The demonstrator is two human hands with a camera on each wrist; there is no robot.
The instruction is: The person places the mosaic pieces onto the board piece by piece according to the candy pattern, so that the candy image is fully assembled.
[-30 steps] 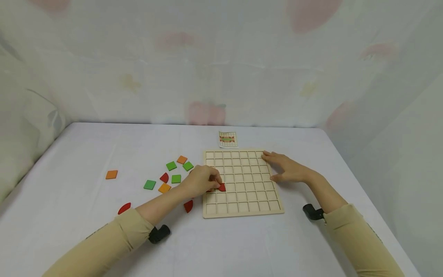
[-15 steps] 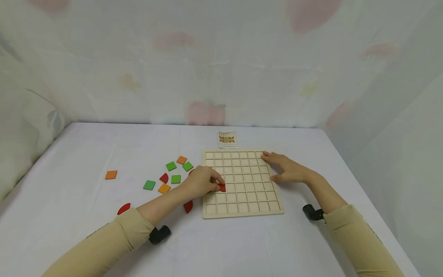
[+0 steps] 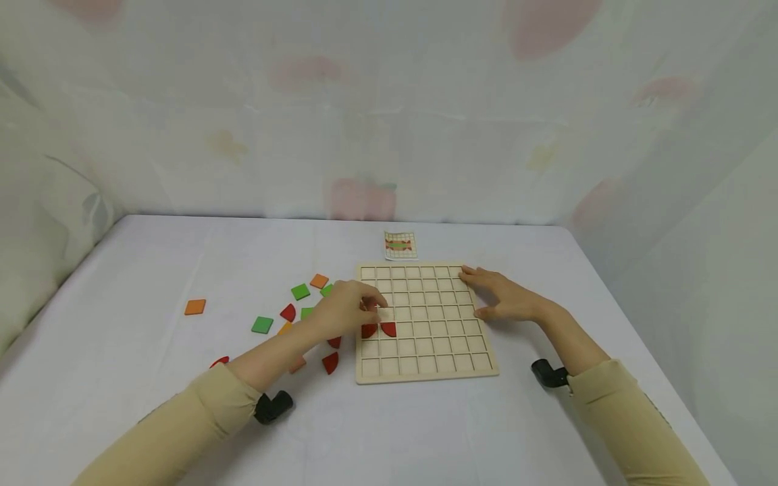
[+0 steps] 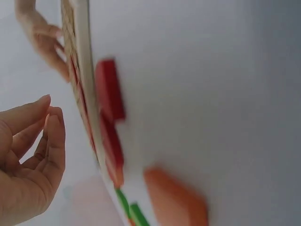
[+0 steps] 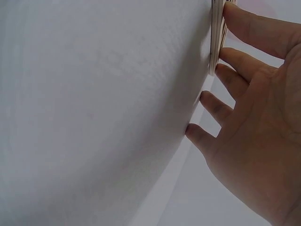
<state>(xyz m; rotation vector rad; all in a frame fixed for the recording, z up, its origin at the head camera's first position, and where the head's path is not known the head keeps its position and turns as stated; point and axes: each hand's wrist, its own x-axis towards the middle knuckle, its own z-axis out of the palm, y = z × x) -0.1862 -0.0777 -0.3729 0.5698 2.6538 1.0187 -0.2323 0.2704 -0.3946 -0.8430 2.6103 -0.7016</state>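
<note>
Left hand (image 3: 343, 309) narrow, near two red pieces (image 3: 389, 329) on the grid board (image 3: 446, 363); right hand (image 3: 509, 297) wide against its edge.

Free room over board (image 3: 437, 328), between hands (image 3: 344, 308) (image 3: 504, 295)

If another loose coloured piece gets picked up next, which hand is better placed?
Likely the left hand: it holds no visible piece, and the loose pieces lie close by. The right hand touches the right edge of the board, which lies between it and them.
</note>
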